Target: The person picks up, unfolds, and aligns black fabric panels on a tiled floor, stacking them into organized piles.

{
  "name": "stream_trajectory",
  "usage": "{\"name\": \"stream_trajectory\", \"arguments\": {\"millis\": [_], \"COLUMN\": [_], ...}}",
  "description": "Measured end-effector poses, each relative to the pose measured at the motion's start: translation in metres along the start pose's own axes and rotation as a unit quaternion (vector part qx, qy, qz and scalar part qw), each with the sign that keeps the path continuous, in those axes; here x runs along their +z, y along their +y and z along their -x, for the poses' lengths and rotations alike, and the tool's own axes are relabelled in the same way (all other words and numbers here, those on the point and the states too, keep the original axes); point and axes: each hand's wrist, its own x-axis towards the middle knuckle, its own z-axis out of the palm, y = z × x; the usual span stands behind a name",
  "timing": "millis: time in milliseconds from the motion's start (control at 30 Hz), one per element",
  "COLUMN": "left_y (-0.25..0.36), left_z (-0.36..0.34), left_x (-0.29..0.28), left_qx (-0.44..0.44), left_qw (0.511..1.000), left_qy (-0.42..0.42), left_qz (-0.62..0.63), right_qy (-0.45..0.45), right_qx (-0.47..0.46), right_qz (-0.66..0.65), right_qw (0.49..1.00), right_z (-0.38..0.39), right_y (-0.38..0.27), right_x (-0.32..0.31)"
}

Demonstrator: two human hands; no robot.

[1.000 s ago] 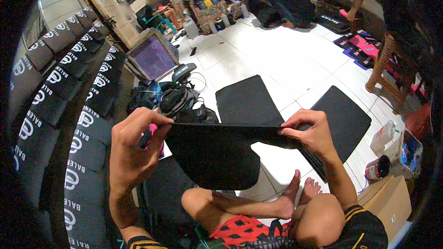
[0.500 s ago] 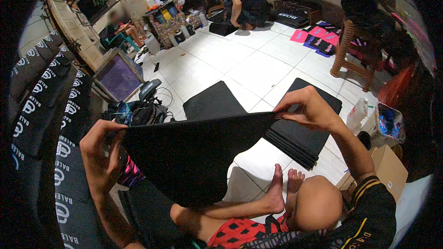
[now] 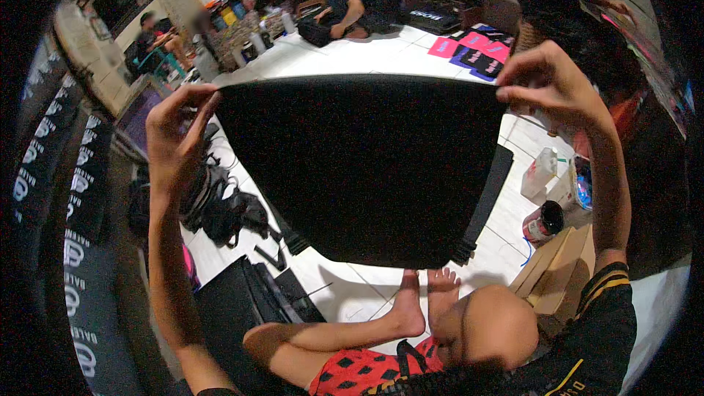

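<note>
A plain black fabric panel hangs spread out in front of me, its upper edge stretched nearly level. My left hand pinches the panel's upper left corner between thumb and fingers. At the upper right corner my right hand does the same. Behind the panel lies a stack of black sheets, mostly hidden, with only its right edge and a lower corner showing. More black pieces lie beside my left leg.
Printed black pieces line the left side. A black bag lies on the white tiles near my left arm. To the right stand a jar, a plastic bottle and a cardboard box. A person crouches at the back.
Both hands have risen and moved the panel up, forward and to the right. It now hangs open and covers the floor stacks. My view has shifted too.
</note>
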Motion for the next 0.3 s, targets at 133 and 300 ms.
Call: {"name": "stream_trajectory", "arguments": {"millis": [133, 300], "left_y": [-0.038, -0.036], "left_z": [-0.069, -0.144], "left_x": [0.072, 0.202], "left_qx": [0.044, 0.040], "left_qw": [0.999, 0.992], "left_qy": [-0.016, -0.077], "left_qz": [0.024, 0.091], "right_qy": [0.012, 0.068], "right_qx": [0.009, 0.064], "right_qz": [0.005, 0.129], "right_qw": [1.000, 0.987], "right_z": [-0.034, -0.038], "right_y": [0.054, 0.129], "right_x": [-0.030, -0.078]}}
